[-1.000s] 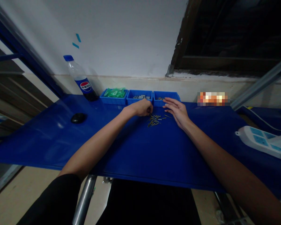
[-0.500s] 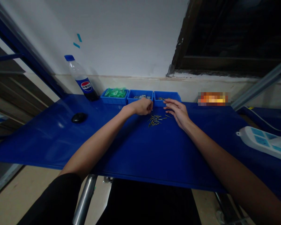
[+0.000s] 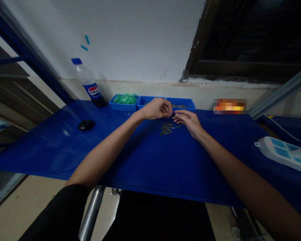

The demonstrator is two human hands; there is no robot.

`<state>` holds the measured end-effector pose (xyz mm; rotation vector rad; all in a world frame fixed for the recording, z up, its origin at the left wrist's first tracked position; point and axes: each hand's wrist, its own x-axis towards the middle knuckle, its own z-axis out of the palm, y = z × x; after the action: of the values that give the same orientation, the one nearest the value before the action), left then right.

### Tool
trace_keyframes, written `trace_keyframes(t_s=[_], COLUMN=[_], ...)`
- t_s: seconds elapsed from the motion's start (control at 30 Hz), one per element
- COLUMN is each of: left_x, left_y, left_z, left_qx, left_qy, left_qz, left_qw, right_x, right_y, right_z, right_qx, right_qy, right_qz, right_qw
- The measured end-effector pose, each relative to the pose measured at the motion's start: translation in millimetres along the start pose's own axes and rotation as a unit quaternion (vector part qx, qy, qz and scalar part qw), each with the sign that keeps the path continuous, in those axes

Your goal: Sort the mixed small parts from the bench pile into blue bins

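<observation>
In the head view, both hands are in front of the row of blue bins on the blue bench (image 3: 150,160). The left hand (image 3: 157,108) overlaps the middle bin (image 3: 143,99), its thumb and fingers drawn together at the tips. The right hand (image 3: 189,122) comes in from the other side, its fingers bent and pointing at the left hand's fingertips, just beside them. Whether either grip has a small piece in it is impossible to make out at this size.

A loose pile of thin metal pins (image 3: 166,128) lies on the bench just below the hands, nearer the person than the bins. The right bin (image 3: 190,109), behind the fingertips, contains small metal pieces (image 3: 180,106). The left bin (image 3: 124,107) holds green packets (image 3: 125,98).

A bottle (image 3: 90,85) with a blue cap and dark liquid at its bottom stands left of the bins, with a black rounded object (image 3: 86,125) nearer the person. A white power strip (image 3: 271,147) lies at the far right.
</observation>
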<state>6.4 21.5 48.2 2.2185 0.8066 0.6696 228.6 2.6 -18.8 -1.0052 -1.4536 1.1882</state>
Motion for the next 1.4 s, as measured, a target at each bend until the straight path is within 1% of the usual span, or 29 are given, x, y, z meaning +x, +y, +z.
trace_keyframes(t_s=[0.13,0.23,0.4,0.47,0.6,0.7,0.8,0.9,1.07,1.2,1.3,1.4], left_x=[0.8,0.7,0.0,-0.4,-1.6,-2.5,-2.7,-1.8,0.5,1.4,1.5,1.3], left_y=[-1.7,-1.0,0.2,0.4,0.4,-1.8,-6.5,-11.4,-17.0,-19.8,-19.6,-17.5], left_z=[2.3,3.7,4.2,3.6,0.6,-1.6,-1.1,2.3,8.8,11.2,11.9,12.1], left_qx=[-0.016,-0.013,0.03,0.056,0.107,0.156,0.185,0.186,0.195,0.217,0.242,0.248], left_qy=[0.032,0.043,0.055,0.052,0.018,-0.017,-0.076,-0.126,-0.138,-0.144,-0.139,-0.143], left_qz=[-0.002,-0.002,-0.003,-0.009,-0.019,-0.034,-0.044,-0.048,-0.052,-0.042,-0.036,-0.047], left_qw=[0.999,0.999,0.998,0.997,0.994,0.987,0.979,0.973,0.97,0.965,0.959,0.957], right_x=[-2.7,-3.3,-3.7,-3.3,-1.0,0.7,1.2,0.8,0.2,-0.2,-0.5,-0.8], right_y=[-1.5,-2.6,-5.9,-6.4,-5.1,-4.7,-5.7,-6.8,-7.3,-8.0,-8.8,-9.0], right_z=[2.6,3.2,3.8,4.0,3.1,0.0,-4.1,-6.4,-5.3,-4.3,-4.2,-4.2], right_qx=[0.036,0.064,0.093,0.091,0.071,0.064,0.043,0.026,0.044,0.047,0.056,0.065], right_qy=[-0.019,-0.023,-0.01,-0.006,0.028,0.054,0.052,0.048,0.043,0.044,0.046,0.048], right_qz=[0.011,0.014,0.023,0.024,0.014,-0.015,-0.036,-0.032,-0.016,-0.007,-0.001,0.001], right_qw=[0.999,0.998,0.995,0.996,0.997,0.996,0.997,0.998,0.998,0.998,0.997,0.997])
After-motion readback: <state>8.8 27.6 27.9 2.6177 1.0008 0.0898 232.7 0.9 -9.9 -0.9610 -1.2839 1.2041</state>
